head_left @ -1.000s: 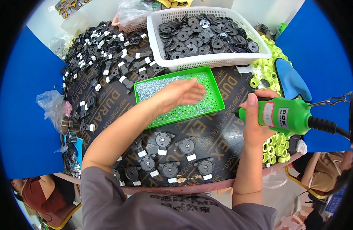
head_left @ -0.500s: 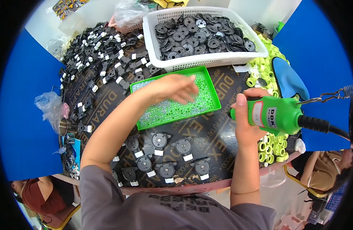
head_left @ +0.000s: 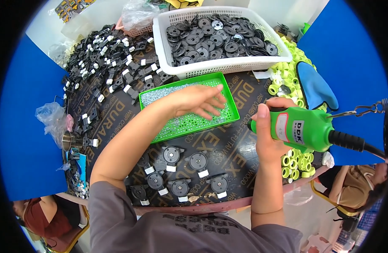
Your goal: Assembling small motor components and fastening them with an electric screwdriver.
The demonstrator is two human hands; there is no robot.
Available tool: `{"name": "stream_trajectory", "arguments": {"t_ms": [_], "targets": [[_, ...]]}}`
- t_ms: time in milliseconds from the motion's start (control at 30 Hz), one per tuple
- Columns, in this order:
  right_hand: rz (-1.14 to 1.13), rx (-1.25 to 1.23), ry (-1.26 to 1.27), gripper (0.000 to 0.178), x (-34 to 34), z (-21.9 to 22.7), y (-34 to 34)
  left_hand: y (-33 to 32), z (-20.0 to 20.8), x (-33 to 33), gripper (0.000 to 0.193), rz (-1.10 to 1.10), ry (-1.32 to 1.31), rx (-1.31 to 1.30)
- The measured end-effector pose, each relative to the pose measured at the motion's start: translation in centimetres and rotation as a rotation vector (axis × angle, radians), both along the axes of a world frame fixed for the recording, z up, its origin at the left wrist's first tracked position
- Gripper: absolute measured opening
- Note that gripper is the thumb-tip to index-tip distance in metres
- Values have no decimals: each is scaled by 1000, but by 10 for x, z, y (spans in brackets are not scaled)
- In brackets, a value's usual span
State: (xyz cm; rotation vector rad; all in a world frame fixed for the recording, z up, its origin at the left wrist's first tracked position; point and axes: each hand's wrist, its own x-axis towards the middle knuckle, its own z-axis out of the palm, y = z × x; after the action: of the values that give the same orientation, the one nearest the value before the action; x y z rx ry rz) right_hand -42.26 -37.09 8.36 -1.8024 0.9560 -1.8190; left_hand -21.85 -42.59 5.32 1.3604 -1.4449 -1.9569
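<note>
My left hand (head_left: pixel 199 101) hovers over a green perforated tray (head_left: pixel 233 99), its fingers spread and holding nothing I can see. Small silvery screws (head_left: pixel 160 95) lie scattered in that tray, partly covered by my left hand and forearm. My right hand (head_left: pixel 270 135) is wrapped round a green electric screwdriver (head_left: pixel 305 128), which points left and hangs from a spring and hook, its black cable running off to the right. In front of me lie several black round-disc assemblies (head_left: pixel 198 161) with white tabs, in loose rows; my left forearm is close to the leftmost ones.
A white basket (head_left: pixel 223 66) of black discs stands at the back. Black parts with white tabs (head_left: pixel 105 55) are heaped at the far left. Yellow-green rings (head_left: pixel 293 166) and a blue glove (head_left: pixel 316 86) lie on the right. People sit beyond both lower sides.
Above the tray, my left hand has turned and its fingers have spread, pointing more to the right. My right hand still holds the screwdriver in nearly the same place.
</note>
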Motion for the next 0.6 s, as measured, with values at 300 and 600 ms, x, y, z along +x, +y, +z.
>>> {"name": "stream_trajectory", "arguments": {"t_ms": [300, 600], "targets": [[-8, 40, -13, 22, -2, 0, 1, 5, -1, 21, 63, -75, 3, 207], [6, 34, -35, 21, 0, -5, -1, 16, 0, 24, 61, 262, 161, -280]]}}
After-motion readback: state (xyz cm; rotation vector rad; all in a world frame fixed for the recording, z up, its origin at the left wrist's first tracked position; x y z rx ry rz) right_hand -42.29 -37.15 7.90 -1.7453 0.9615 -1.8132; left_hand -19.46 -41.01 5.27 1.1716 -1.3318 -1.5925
